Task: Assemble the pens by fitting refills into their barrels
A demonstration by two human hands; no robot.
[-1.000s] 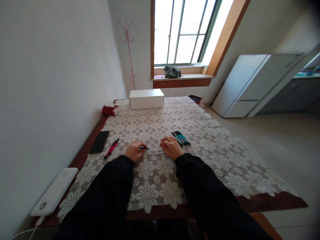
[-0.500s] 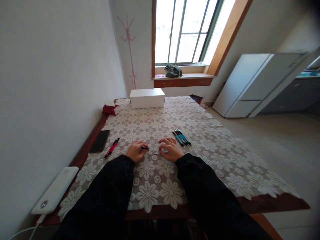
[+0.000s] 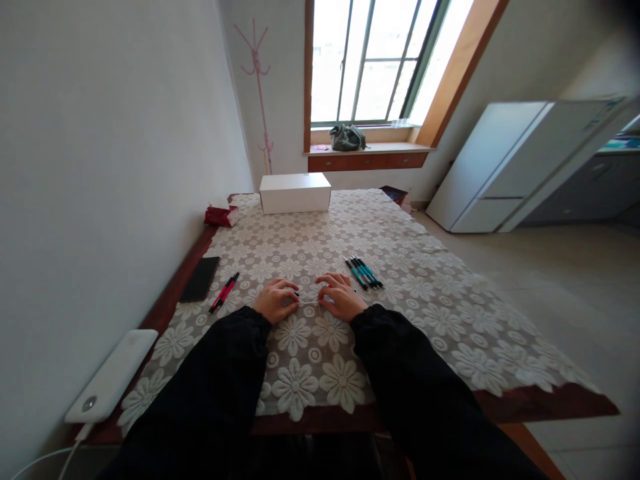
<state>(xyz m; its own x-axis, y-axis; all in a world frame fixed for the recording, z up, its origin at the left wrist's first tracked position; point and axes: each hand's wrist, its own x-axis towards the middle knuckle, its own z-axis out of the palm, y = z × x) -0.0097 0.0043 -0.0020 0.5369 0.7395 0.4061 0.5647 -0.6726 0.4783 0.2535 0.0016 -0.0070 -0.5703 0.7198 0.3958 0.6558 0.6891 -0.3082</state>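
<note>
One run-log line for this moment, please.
left hand: grips small black pen part | right hand: pinches thin white refill | near: teal pens, red pens

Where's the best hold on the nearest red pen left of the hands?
Pinch the red pen mid-barrel from above, fingers across its width. It lies flat on the tablecloth, close beside a second one, so the top is the free side.

The cream lace cloth with flower pattern looks openwork and matt over the dark polished wooden worktop. The teal and black plastic pens look smooth. The white rectangular cardboard box is matt.
</note>
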